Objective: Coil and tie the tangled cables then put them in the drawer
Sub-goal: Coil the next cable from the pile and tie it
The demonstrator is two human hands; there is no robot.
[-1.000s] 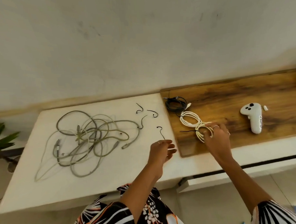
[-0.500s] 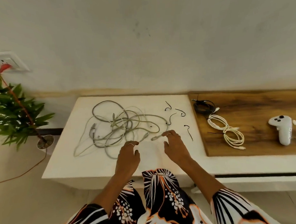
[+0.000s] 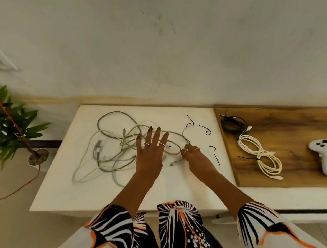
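Left hand (image 3: 150, 154) spread flat on tangled cables (image 3: 113, 149); right hand (image 3: 194, 156) grip unclear, fingertips hidden.

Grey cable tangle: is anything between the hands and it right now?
Nothing visible. The left hand lies spread, fingers straight, over the tangle; the right hand has fingers curled at a cable end on its near right edge. The loose black ties lie off to the right, clear of both hands.

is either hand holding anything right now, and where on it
The right hand pinches the tangled grey cable near its plug end; the grip itself is partly hidden. The left hand lies flat with straight fingers, holding nothing.
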